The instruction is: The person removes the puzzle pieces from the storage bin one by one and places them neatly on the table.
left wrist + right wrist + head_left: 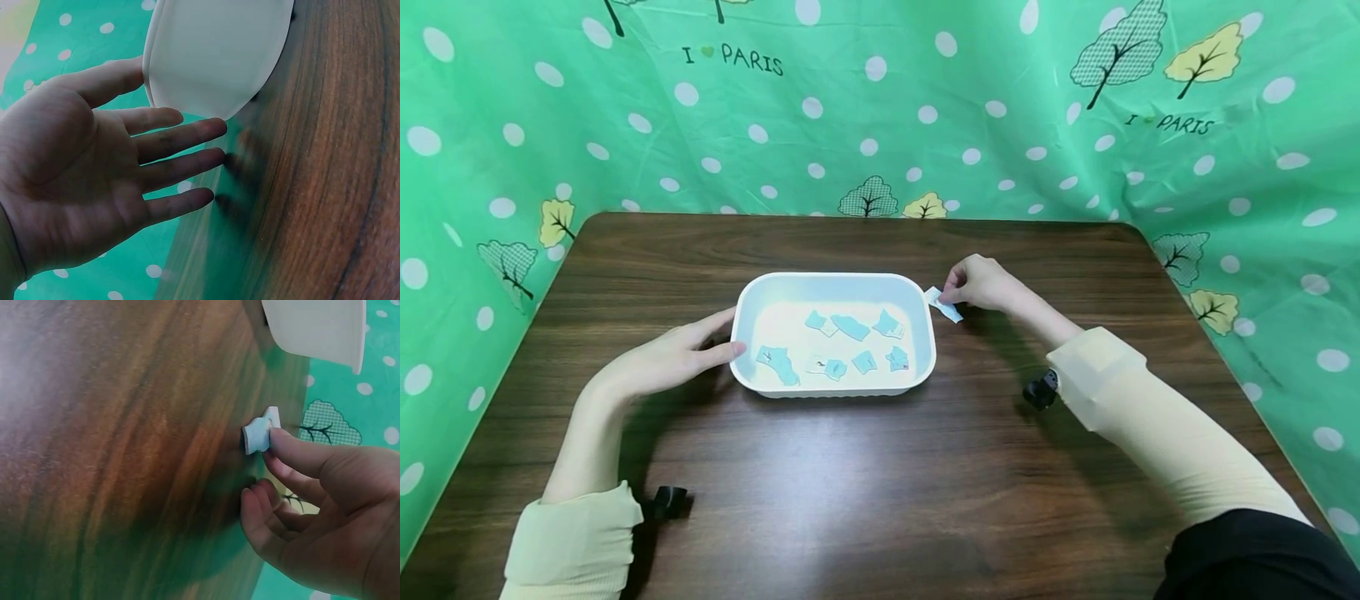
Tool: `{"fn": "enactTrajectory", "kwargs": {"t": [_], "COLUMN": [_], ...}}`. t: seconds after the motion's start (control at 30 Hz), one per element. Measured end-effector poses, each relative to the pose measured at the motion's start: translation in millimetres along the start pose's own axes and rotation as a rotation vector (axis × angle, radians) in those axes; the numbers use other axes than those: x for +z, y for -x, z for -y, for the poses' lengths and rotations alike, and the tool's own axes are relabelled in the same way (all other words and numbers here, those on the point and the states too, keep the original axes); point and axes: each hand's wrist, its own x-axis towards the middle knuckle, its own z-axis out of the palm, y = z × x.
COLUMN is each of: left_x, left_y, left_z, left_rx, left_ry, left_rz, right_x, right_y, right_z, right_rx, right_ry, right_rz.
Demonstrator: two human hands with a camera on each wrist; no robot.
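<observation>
A shallow white plastic basin stands on the table, with several torn pieces of blue-and-white paper lying spread on its floor. My left hand holds the basin's left end, thumb over the rim and the other fingers outside, rather straight in the left wrist view. Beyond the basin's right end, my right hand pinches another torn paper piece between thumb and fingers. In the right wrist view this piece sticks out past the thumb tip, just by the tabletop; its far side is hidden.
The dark wood-grain table runs out on all sides of the basin. A green dotted cloth hangs behind it and down both sides. Small black devices sit at both sleeve cuffs.
</observation>
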Motion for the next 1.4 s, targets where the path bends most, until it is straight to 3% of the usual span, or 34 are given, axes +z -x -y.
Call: {"fn": "enactTrajectory", "kwargs": {"t": [0.27,0.63,1.0,1.4], "left_x": [0.1,-0.2,-1.4,-2.5], "left_y": [-0.6,-1.0,0.5,0.5], "left_z": [-0.2,-0.9,-1.6,-2.2], "left_rx": [0.001,-0.005,0.002,-0.012], "left_ry": [0.011,0.011,0.005,-0.003], "left_rz": [0.001,0.005,0.008,0.008], "right_x": [0.0,-22.7,-27.9,7.3], "right_y": [3.1,11.5,29.2,34.2], "right_z": [1.1,24.6,95.8,169.7], "right_rx": [-0.044,-0.113,-0.261,-0.413], "right_ry": [0.042,0.046,0.011,0.031], "right_rz": [-0.075,-0.151,-0.157,-0.032]}}
